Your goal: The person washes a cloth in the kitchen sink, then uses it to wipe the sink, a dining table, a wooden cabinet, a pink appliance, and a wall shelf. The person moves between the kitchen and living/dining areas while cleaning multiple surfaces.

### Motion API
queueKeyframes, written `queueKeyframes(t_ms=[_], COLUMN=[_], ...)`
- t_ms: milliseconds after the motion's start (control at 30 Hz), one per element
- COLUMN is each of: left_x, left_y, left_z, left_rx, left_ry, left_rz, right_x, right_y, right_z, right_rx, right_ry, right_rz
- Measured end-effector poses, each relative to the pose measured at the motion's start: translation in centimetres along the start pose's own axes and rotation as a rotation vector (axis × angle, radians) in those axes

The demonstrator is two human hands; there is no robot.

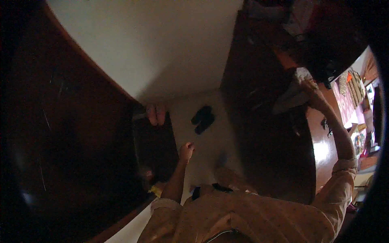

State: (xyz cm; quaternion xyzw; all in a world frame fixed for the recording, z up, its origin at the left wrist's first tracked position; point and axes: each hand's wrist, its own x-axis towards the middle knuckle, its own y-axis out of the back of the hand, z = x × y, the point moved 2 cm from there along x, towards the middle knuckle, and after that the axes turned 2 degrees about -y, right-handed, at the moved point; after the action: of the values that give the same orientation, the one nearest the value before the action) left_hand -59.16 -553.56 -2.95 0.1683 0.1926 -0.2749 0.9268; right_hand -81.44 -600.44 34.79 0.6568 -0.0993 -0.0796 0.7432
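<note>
My right hand [313, 91] grips a crumpled white cloth [303, 74] against a dark brown wooden piece of furniture [270, 145] on the right. Part of the cloth hangs below the fingers and looks dim and blurred. My left hand [186, 152] hangs low in front of my body with its fingers curled in, and nothing shows in it. Beneath it lies the pale floor [182, 121], where a pair of dark slippers [203, 119] rests.
Pink footwear [156, 114] stands by the pale wall [170, 45]. A dark wooden panel [76, 121] fills the left side. Something yellow [156, 190] shows near my left forearm. At far right, folded textiles [354, 86] lie on a pink patterned cloth [342, 92]. Dark items crowd the upper right.
</note>
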Motion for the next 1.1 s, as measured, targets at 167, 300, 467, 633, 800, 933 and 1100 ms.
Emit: queueKeyframes(t_ms=[167,300,467,633,800,933,1100], left_x=[4.8,6.6,6.8,6.8,6.4,6.8,8.8], left_y=[-4.4,-7.0,-9.2,-13.1,-19.0,-26.9,-33.9], left_z=[2.4,4.8,10.8,25.8,42.1,51.0,53.3], left_rx=[-0.152,0.134,0.021,0.033,0.037,0.546,1.142], left_ry=[-0.176,-0.151,-0.072,-0.488,-0.933,-1.461,-1.273], left_rz=[-0.1,-0.093,-0.081,-0.003,-0.161,-0.279,-0.448], right_x=[0.4,0.0,-0.4,-0.6,-0.9,-1.0,-1.6], right_y=[-2.1,-1.8,-0.2,0.2,0.3,0.0,-2.6], right_z=[-1.5,-1.5,-2.0,-1.7,-1.8,-1.4,-0.4], right_rx=[-0.113,-0.146,-0.134,-0.092,-0.101,-0.057,0.02], right_ry=[-0.002,0.009,0.02,0.023,0.036,0.025,-0.004], right_rz=[0.028,0.023,0.068,0.077,0.152,0.115,0.109])
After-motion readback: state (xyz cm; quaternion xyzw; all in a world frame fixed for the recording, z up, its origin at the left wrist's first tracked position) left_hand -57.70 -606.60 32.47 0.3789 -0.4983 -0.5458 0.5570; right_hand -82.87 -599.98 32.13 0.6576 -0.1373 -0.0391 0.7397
